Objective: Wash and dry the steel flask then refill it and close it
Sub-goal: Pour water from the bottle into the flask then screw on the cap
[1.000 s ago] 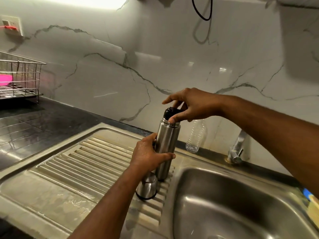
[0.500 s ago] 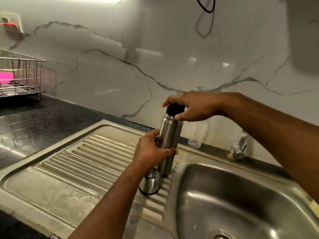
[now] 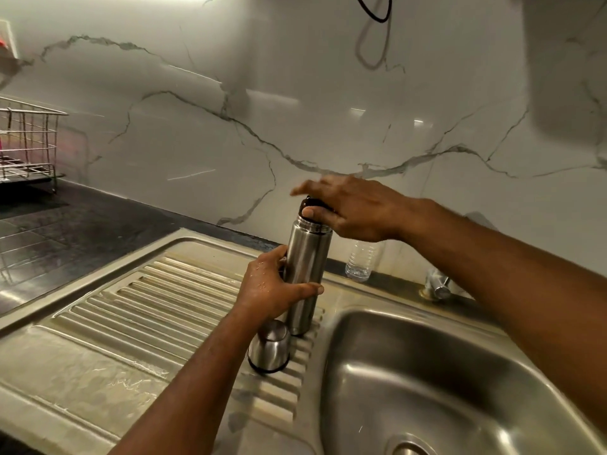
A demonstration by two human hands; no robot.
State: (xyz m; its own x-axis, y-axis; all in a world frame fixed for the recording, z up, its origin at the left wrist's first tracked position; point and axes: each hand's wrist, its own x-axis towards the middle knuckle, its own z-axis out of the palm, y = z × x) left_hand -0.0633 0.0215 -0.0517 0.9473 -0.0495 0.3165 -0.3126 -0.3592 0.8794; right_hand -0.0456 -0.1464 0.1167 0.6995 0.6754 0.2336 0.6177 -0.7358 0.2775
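The steel flask (image 3: 303,257) stands upright on the ribbed drainboard (image 3: 157,300), close to the sink bowl's left rim. My left hand (image 3: 272,287), wet with droplets, grips the flask's body around the middle. Over the flask's mouth my right hand (image 3: 354,208) holds the black stopper (image 3: 310,203), thumb on its front and fingers over the top, blurred with motion. The flask's steel cup lid (image 3: 269,349) sits upside down on the drainboard just in front of the flask.
The steel sink bowl (image 3: 443,372) opens to the right, its drain at the bottom edge. A clear plastic bottle (image 3: 359,261) and a tap (image 3: 437,284) stand at the back by the marble wall. A wire dish rack (image 3: 26,142) sits far left on the dark counter (image 3: 65,231).
My right hand has turned on the black stopper and sunk lower over it, so less of the stopper shows. The left hand keeps its grip on the flask.
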